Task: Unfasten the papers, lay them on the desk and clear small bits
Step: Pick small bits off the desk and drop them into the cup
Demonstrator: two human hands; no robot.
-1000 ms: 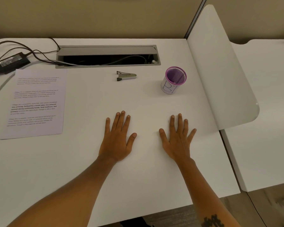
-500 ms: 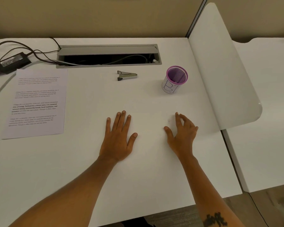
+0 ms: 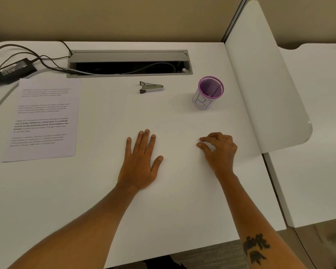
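Two hands on the white desk [image 3: 173, 200], and that's the whole cast up front. The left hand [image 3: 139, 164] lies flat, palm down, fingers straight and slightly fanned, holding nothing. The right hand [image 3: 220, 150] sits to its right, fingers curled under, thumb and forefinger tips drawn close together just above or on the desk surface; whether a small bit is caught between them is too fine to tell.

Over on the far left, one stack of papers [image 3: 43, 119] lies flat on the desk, printed side up, four blocks of text showing; how many sheets it holds cannot be made out. At the far middle, one staple remover [image 3: 151, 87], metal with dark tips, rests alone, well apart from both hands. To its right stands one mesh cup [image 3: 209, 93], purple rim, white label with handwriting, upright, far from the right hand.

Behind them, one open cable tray [image 3: 129, 63] is sunk in the desk, a grey cable inside. At the far left corner sits one black power adapter [image 3: 16, 69] with dark cables [image 3: 43, 61] running toward the tray. One white divider panel [image 3: 264, 74] rises along the right edge.
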